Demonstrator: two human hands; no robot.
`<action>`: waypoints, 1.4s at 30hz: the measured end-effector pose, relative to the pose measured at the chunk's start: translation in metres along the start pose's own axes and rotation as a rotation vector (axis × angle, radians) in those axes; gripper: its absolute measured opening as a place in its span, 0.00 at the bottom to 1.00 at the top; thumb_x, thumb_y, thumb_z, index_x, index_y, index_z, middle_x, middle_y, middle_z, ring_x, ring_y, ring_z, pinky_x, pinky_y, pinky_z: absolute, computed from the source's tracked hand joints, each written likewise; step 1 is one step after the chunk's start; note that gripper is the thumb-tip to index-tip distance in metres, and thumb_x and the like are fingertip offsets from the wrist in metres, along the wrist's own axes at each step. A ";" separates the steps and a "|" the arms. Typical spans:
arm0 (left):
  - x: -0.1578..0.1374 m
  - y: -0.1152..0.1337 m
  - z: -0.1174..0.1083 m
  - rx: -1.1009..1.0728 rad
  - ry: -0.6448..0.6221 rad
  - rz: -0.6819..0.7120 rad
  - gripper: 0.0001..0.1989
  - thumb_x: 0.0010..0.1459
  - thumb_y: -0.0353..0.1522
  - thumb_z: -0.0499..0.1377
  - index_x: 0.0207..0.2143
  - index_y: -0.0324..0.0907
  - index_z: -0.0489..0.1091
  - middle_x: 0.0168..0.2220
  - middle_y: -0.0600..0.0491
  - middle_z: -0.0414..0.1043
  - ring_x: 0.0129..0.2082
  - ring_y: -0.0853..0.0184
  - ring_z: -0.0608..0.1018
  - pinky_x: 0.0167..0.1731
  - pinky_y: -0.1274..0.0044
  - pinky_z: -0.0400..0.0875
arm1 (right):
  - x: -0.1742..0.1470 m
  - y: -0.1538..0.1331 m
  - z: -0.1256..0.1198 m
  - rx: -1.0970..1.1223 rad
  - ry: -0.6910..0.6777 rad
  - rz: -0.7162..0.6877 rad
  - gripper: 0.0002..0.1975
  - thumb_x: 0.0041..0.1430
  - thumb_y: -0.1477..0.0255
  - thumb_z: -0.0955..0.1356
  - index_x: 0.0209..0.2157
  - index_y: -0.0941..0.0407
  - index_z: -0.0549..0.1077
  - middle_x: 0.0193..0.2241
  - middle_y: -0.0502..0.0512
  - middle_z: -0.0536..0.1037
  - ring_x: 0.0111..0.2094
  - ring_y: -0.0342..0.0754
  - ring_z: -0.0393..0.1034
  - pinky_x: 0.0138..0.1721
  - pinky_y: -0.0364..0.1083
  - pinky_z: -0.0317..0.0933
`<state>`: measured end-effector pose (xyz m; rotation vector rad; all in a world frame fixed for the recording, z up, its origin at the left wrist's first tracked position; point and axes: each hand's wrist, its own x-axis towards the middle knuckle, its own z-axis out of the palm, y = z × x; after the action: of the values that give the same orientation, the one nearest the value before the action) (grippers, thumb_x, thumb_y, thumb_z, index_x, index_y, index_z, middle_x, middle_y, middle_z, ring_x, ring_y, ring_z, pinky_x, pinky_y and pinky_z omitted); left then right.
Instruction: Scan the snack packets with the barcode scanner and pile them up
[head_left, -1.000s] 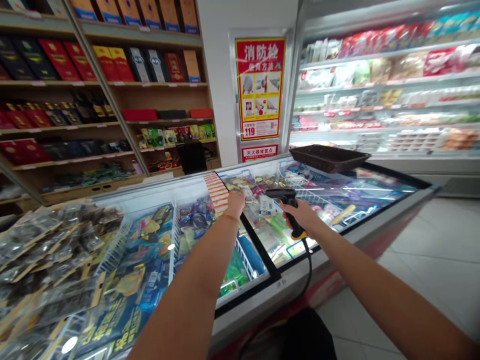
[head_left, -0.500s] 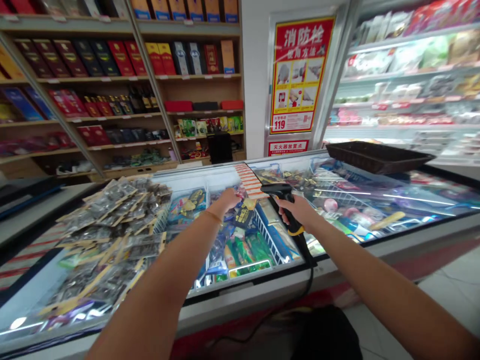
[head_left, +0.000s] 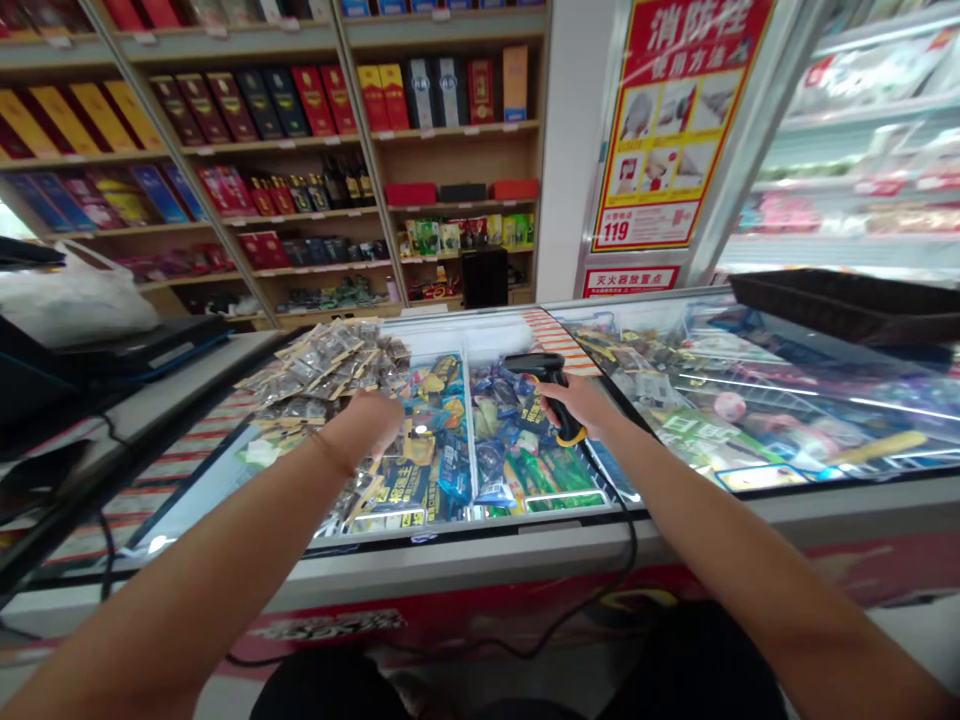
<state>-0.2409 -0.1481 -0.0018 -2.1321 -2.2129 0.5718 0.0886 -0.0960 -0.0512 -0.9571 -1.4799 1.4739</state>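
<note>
In my right hand I hold a black and yellow barcode scanner by its handle, its head pointing left above the freezer's glass lid. A cable runs down from the handle over the freezer's front edge. My left hand is at the right side of a heap of small clear packets with tan strips, which lies on the glass. Motion blur and the hand's back hide its fingers, so I cannot tell whether a packet is in them. Under the glass lie colourful frozen-food bags.
A dark brown tray sits on the freezer's right part. At the left is a counter with a white plastic bag. Shelves of boxes stand behind, beside a red fire-hydrant poster. The black scanner cable hangs in front.
My left hand has moved from near the scanner head leftward to the packet heap. The scanner remains in my right hand, and the view has turned left.
</note>
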 end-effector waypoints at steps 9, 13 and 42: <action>-0.010 0.026 -0.005 -0.095 0.123 0.019 0.20 0.35 0.26 0.73 0.36 0.42 0.79 0.41 0.34 0.81 0.49 0.38 0.79 0.53 0.52 0.67 | -0.007 0.010 -0.023 -0.011 0.069 0.004 0.17 0.52 0.63 0.76 0.32 0.57 0.69 0.18 0.47 0.72 0.14 0.41 0.64 0.14 0.41 0.56; 0.006 0.060 -0.020 -0.272 0.173 0.059 0.20 0.46 0.32 0.70 0.43 0.41 0.74 0.39 0.37 0.80 0.45 0.44 0.82 0.48 0.60 0.71 | -0.010 0.005 -0.022 0.028 0.082 -0.020 0.18 0.52 0.61 0.76 0.31 0.56 0.68 0.18 0.46 0.72 0.14 0.40 0.63 0.15 0.41 0.56; 0.090 0.113 0.023 -1.931 0.715 -0.038 0.23 0.52 0.32 0.63 0.49 0.48 0.59 0.41 0.55 0.71 0.32 0.71 0.77 0.35 0.73 0.78 | -0.016 0.005 -0.016 -0.039 0.014 0.027 0.19 0.49 0.62 0.77 0.34 0.56 0.68 0.19 0.46 0.72 0.13 0.41 0.64 0.14 0.41 0.57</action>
<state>-0.1442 -0.0660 -0.0758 -1.6215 -2.1025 -2.7400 0.1094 -0.1048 -0.0568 -1.0130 -1.4963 1.4596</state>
